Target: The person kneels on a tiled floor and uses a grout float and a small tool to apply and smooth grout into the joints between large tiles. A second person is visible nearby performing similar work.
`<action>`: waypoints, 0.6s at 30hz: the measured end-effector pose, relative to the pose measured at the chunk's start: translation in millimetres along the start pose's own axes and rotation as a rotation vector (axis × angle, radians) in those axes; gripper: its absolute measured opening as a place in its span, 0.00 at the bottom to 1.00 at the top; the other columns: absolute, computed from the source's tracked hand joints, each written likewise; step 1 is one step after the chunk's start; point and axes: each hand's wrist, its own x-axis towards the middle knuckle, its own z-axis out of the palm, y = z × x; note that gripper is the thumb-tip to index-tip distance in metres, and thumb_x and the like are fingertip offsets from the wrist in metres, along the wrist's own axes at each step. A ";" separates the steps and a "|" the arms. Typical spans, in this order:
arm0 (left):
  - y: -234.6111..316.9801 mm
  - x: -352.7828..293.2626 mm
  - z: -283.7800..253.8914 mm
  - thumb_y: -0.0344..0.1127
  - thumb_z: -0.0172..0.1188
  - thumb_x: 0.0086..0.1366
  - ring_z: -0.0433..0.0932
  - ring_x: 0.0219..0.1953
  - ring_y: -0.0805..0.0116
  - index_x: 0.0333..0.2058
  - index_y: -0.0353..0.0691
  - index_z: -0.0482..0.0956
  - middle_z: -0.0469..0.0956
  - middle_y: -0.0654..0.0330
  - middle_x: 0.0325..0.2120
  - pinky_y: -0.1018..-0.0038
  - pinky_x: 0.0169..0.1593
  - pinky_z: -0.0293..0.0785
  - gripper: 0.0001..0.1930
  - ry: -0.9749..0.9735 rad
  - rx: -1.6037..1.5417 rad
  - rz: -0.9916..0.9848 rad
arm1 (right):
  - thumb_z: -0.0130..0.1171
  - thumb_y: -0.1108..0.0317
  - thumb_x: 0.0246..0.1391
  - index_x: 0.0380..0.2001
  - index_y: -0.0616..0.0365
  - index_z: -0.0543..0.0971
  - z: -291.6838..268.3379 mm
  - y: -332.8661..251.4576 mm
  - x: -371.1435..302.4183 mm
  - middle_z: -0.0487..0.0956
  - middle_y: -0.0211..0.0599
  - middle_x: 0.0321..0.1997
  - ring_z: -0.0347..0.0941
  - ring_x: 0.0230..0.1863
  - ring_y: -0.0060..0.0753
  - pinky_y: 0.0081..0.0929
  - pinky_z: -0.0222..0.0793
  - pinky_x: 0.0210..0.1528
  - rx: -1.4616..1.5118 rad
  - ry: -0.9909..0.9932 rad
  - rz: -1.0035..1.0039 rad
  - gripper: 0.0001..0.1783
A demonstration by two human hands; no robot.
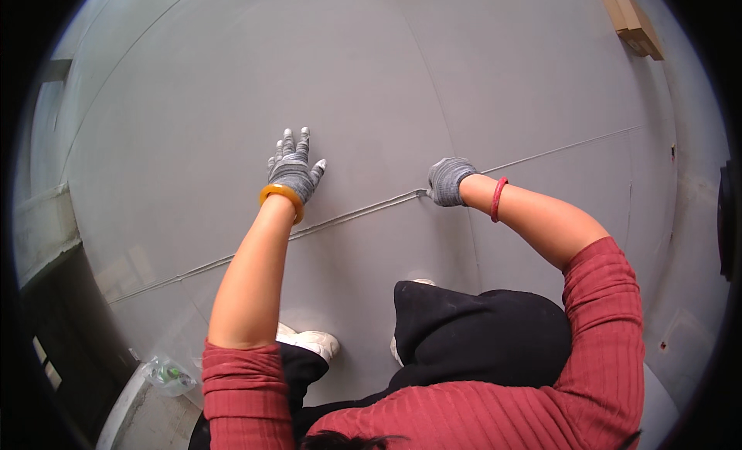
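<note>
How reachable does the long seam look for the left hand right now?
Probably yes: the gloved left hand is spread just beyond the seam, its forearm crossing over it, and no loose object shows between them.

The left hand (pixel 294 170) spreads over grey flooring (pixel 363 86) while the right hand (pixel 448 182) curls at a seam (pixel 363 211).

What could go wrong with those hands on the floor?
The curled right hand is at the long line, so it might get scraped if dragged along. The left hand is spread on the grey floor and might slip if weight rests on it. The orange bangle by that hand might knock the floor.
</note>
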 end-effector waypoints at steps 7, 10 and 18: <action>22.6 6.4 17.3 0.59 0.56 0.59 0.29 0.71 0.53 0.68 0.57 0.33 0.29 0.54 0.69 0.54 0.69 0.34 0.49 -0.074 0.077 -0.175 | 0.52 0.55 0.53 0.33 0.58 0.82 8.1 22.6 -5.1 0.82 0.45 0.34 0.79 0.39 0.46 0.40 0.75 0.41 0.025 0.048 0.066 0.18; 23.9 7.9 18.5 0.59 0.57 0.59 0.28 0.71 0.52 0.68 0.57 0.32 0.28 0.54 0.69 0.53 0.69 0.33 0.49 -0.076 0.075 -0.183 | 0.52 0.56 0.53 0.35 0.58 0.82 8.5 30.9 -7.3 0.82 0.45 0.35 0.79 0.40 0.45 0.39 0.75 0.42 0.051 0.049 0.082 0.18; 27.4 9.0 20.8 0.56 0.59 0.59 0.28 0.70 0.50 0.68 0.57 0.31 0.27 0.52 0.69 0.51 0.69 0.33 0.50 -0.075 0.051 -0.182 | 0.53 0.56 0.52 0.33 0.59 0.82 12.3 40.9 -12.5 0.81 0.46 0.33 0.79 0.38 0.47 0.40 0.74 0.40 0.173 0.088 0.004 0.17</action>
